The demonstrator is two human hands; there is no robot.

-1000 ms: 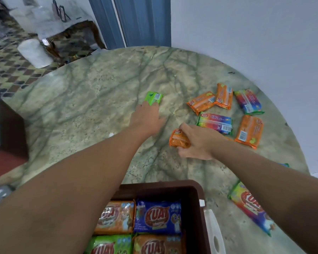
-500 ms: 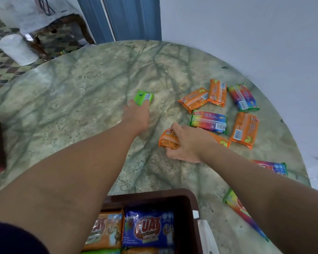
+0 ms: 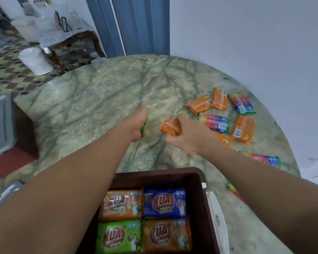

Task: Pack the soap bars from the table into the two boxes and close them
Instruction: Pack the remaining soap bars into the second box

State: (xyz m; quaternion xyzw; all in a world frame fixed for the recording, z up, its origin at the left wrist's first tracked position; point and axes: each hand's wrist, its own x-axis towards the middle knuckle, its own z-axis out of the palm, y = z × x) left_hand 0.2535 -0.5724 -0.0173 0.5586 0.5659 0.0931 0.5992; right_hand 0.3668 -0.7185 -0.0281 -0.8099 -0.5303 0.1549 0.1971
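Note:
My left hand (image 3: 136, 123) grips a green soap bar (image 3: 145, 122), mostly hidden by the fingers, just above the marble table (image 3: 92, 107). My right hand (image 3: 186, 137) holds an orange soap bar (image 3: 170, 127) lifted off the table. A brown box (image 3: 197, 182) at the near edge holds several wrapped bars: orange, blue, green. More orange and rainbow bars (image 3: 214, 122) lie loose at the right, one orange bar (image 3: 243, 129) among them.
A white lid (image 3: 218, 219) leans by the box's right side. A rainbow bar (image 3: 262, 159) lies near the table's right edge, another partly under my right forearm. A grey container (image 3: 0, 123) stands off the table's left. A white wall runs behind.
My left hand has closed around the green bar and drawn it back toward me. My right hand has lifted the orange bar slightly. The camera has tilted down toward the box.

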